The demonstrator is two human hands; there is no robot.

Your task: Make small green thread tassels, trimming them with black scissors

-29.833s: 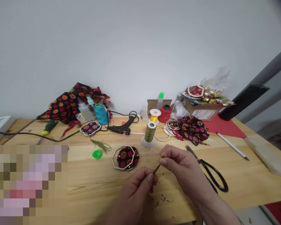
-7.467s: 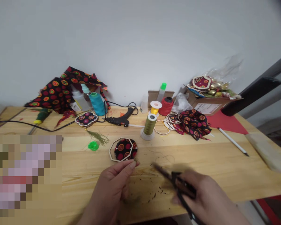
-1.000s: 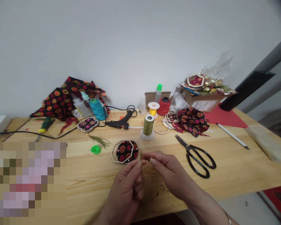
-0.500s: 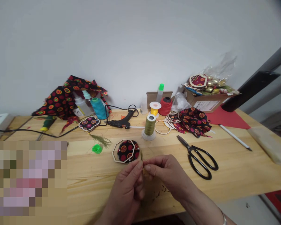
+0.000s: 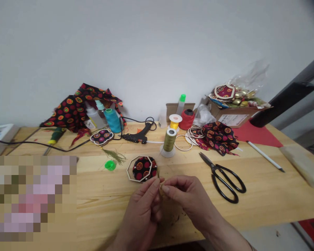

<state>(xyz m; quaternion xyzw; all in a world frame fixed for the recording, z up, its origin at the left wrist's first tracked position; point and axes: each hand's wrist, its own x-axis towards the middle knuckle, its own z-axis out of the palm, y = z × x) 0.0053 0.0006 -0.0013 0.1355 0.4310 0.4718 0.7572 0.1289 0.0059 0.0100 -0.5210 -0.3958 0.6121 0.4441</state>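
Over the front of the table, my left hand (image 5: 146, 205) pinches a small bundle of olive-green thread (image 5: 158, 172), whose tips poke up above the fingers. Close against it, my right hand (image 5: 184, 191) is closed in a pinch at the same bundle; a fine strand seems to be between thumb and forefinger, though the fingers hide most of it. Just beyond lies a patterned fabric pad (image 5: 143, 168) with a pale octagonal frame (image 5: 128, 174) over it. A spool of olive-green thread (image 5: 170, 141) stands upright behind my hands.
Black-handled scissors (image 5: 229, 183) lie to the right, with a white pen (image 5: 265, 157) farther right. A black glue gun (image 5: 137, 136), a teal thread cone (image 5: 113, 120) and a red thread cone (image 5: 187, 119) line the back. A green cap (image 5: 110, 165) sits left of the pad.
My right hand has shifted slightly away from my left, its fingertips turning at the thread bundle. My left hand keeps its pinch. The whole view has moved slightly.
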